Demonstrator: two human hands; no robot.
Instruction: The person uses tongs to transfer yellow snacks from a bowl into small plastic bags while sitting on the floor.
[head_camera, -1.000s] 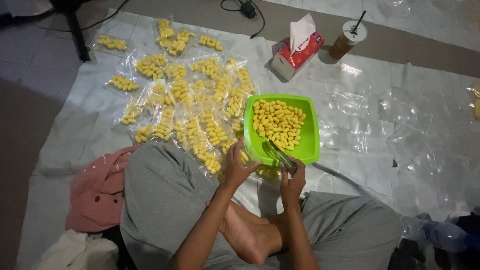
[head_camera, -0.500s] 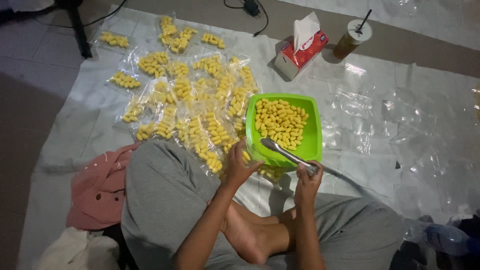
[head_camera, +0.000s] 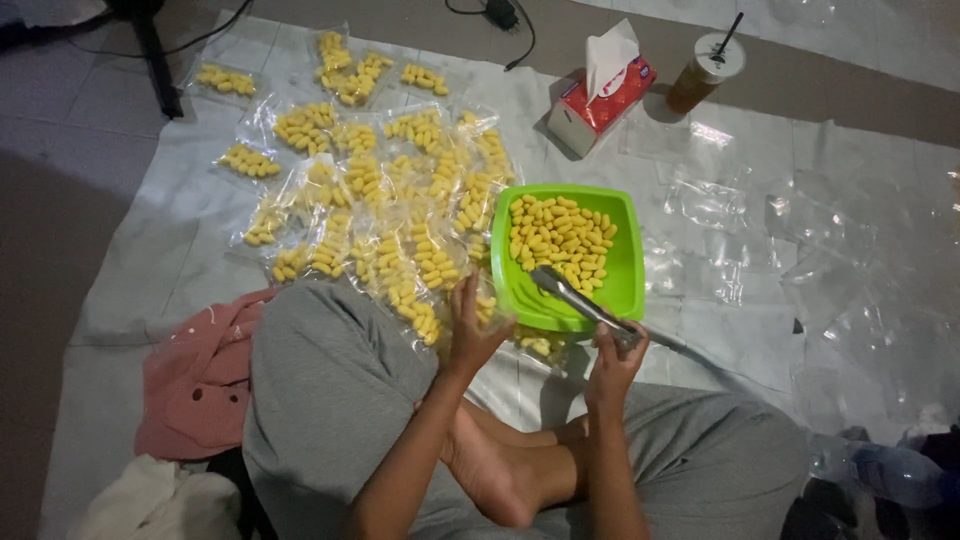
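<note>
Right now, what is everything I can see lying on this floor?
basin: one, green, before the knees, holds loose yellow pieces
tongs: one, metal, tips in basin
filled bags: many, clear with yellow pieces, left of basin
empty bags: several, clear, right
tissue box: one, red, top
cup: one, brown drink, straw, top right
cloth: one, pink, lower left
left hand: at a bag by basin's edge
right hand: grip on tongs

We sit on a home's tiled floor (head_camera: 60, 110): a spread sheet (head_camera: 150, 290), tissue box (head_camera: 598, 105), iced drink (head_camera: 703, 72), laundry (head_camera: 195, 385).
</note>
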